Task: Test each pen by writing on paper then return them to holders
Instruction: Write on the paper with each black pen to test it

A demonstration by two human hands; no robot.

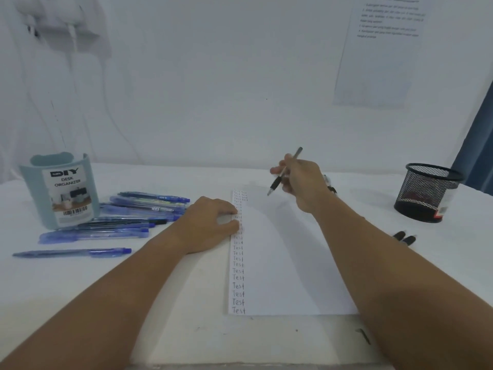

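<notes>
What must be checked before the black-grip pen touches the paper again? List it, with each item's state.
1. Pen held: ok, right hand pinches the black-grip pen.
2. Tip pointing down toward paper: ok, but raised above it.
3. Paper steadied: ok, left hand rests on its left edge.
4. Free writing space: ok, the sheet right of the "Test" column is blank.
5. Tip extended: cannot tell.
6. Mesh holder unobstructed: ok.

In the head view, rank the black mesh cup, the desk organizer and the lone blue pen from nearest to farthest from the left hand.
From the left hand:
1. Lone blue pen, on its left, nearer the camera.
2. Desk organizer, far left.
3. Black mesh cup, far right.
</notes>
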